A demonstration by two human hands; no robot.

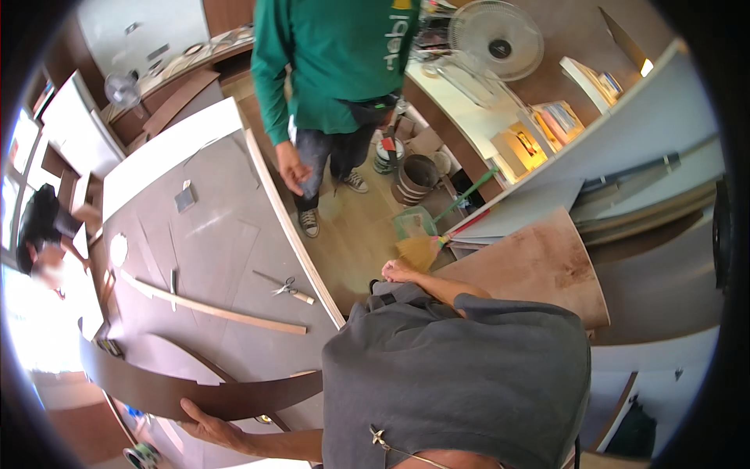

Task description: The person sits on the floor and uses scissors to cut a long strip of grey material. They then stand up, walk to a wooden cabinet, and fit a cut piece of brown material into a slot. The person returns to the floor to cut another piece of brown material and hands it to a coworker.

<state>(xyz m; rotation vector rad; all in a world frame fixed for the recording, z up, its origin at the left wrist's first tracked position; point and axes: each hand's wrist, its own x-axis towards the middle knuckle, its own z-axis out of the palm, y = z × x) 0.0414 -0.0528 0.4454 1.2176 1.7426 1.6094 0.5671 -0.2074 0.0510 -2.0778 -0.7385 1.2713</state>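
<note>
My left hand (pixel 209 428) is closed on a long, dark brown flexible strip (pixel 250 400), which bends in a curve over the near end of the workbench (pixel 207 258). The strip's far end reaches toward the bench's left edge. My right hand (pixel 399 271) is held at my waist, away from the bench, with its fingers curled in; whatever they may hold is hidden. On the bench, beyond the strip, lie a pale narrow wooden strip (pixel 234 314), a pair of scissors (pixel 281 288), a slim dark tool (pixel 173 291) and a small grey square piece (pixel 185 197).
A person in a green top (pixel 336 70) stands beyond the bench's right side. Another person (pixel 51 230) bends over at the far left. A broom (pixel 420 252), a green dustpan (pixel 414 223) and a bucket (pixel 414 180) are on the floor. A brown sheet (pixel 531 270) leans at my right.
</note>
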